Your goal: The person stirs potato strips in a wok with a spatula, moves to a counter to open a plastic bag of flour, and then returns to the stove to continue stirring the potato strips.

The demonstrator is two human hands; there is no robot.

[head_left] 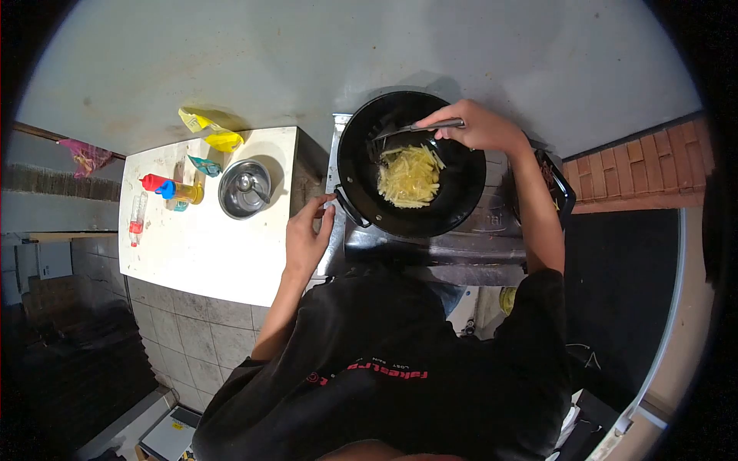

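A black wok [461,196] sits on the stove, with a heap of pale yellow potato-like strips [409,177] in its middle. My right hand [480,125] is closed round the handle of a metal spatula [415,128] above the wok's far side. The spatula's slotted head dips to the left edge of the strips. Just left of the wok's loop handle [352,208] is my left hand [309,230]. Its thumb and forefinger come together on a small whitish bit that I cannot make out. They look apart from the handle.
On the white table [223,261] at left stand a steel bowl [245,189], a bottle with a blue cap [184,192], a clear bottle [137,219] and a yellow packet [219,137]. A dark pan [557,184] is right of the wok. The grey wall [307,61] rises behind the stove [438,250].
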